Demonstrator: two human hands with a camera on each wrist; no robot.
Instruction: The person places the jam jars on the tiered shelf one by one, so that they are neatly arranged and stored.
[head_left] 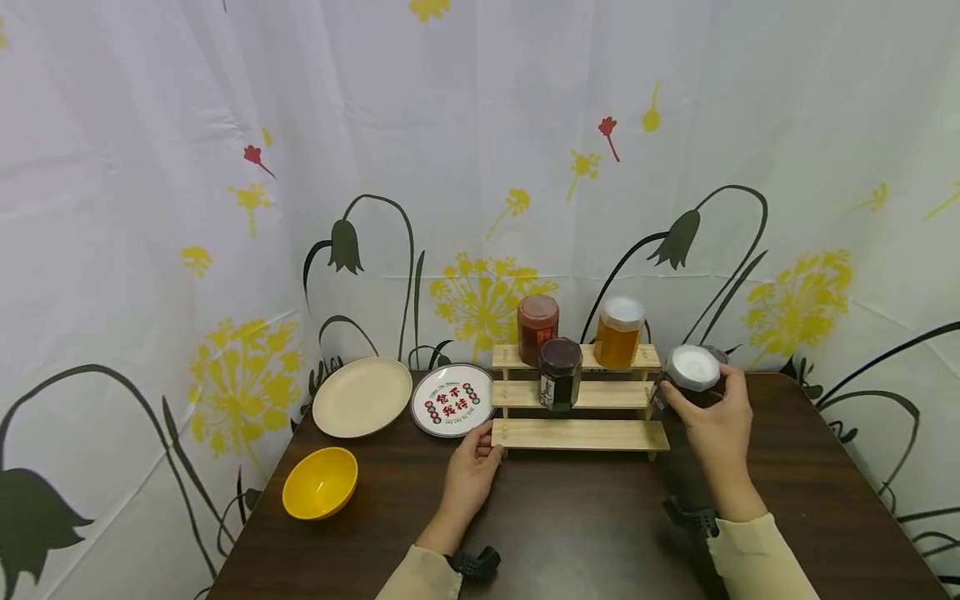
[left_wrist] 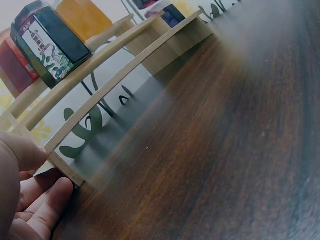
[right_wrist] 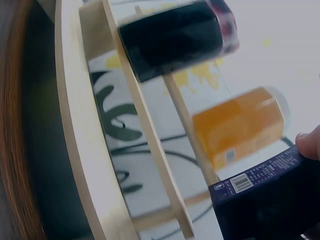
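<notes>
A three-tier wooden rack (head_left: 581, 434) stands on the table. My left hand (head_left: 471, 473) pinches the left end of its lowest tier, the thumb showing against the wood in the left wrist view. At the rack's right end, my right hand (head_left: 717, 421) grips a dark jar (right_wrist: 270, 200) with a white lid (head_left: 694, 364) and a purple barcode label. A red-brown jar (head_left: 537, 329) and an amber jar (head_left: 618, 335) stand on the top tier. On the middle tier is a dark jar (head_left: 560, 375) with a white illustrated label (left_wrist: 44, 47).
Left of the rack lie a white plate (head_left: 453, 402) with red lettering and a cream plate (head_left: 362, 397). A yellow bowl (head_left: 320, 483) sits nearer the table's left edge. Behind the dark wooden table (head_left: 585, 517) hangs a flowered curtain (head_left: 450, 167).
</notes>
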